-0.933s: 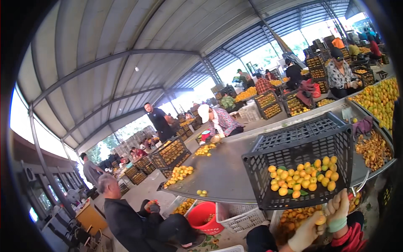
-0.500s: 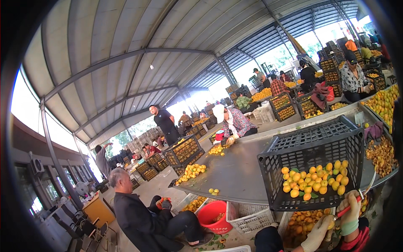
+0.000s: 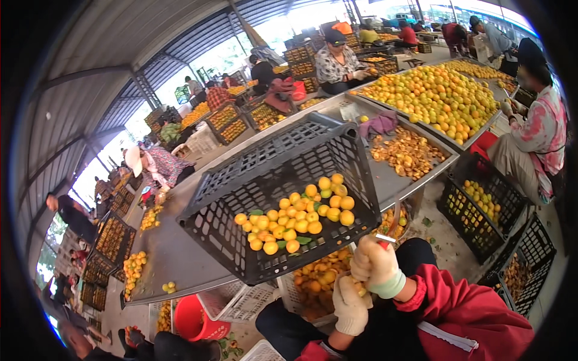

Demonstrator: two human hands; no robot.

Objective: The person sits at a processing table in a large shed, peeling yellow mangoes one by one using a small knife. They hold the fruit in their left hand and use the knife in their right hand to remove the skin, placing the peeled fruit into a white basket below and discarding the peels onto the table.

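My left hand point(image 3: 350, 308), in a cream glove, is closed on a small orange-yellow fruit point(image 3: 360, 288), mostly hidden by the fingers. Just above and touching it, my right hand point(image 3: 374, 265), gloved with a pale green cuff, grips a red-handled knife point(image 3: 386, 239) whose thin blade points up and away. Beyond the hands, a black plastic crate point(image 3: 211, 240) lies tilted on its side on the metal table, its open side toward me. Several orange fruits point(image 3: 295, 213) with a few green leaves rest inside it. Below the hands, a white crate point(image 3: 291, 295) holds more orange fruit.
Cut fruit pieces point(image 3: 406, 153) and a purple cloth point(image 3: 380, 123) lie on the metal table point(image 3: 162, 253). A large fruit heap point(image 3: 439, 99) is farther right. Black crates point(image 3: 475, 210) stand on the floor at right, near a seated person point(image 3: 536, 132). A red bucket point(image 3: 208, 328) is at lower left.
The view has swung right, so the crate and hands appear farther left. My hands have come together; the knife's blade now points more upward.
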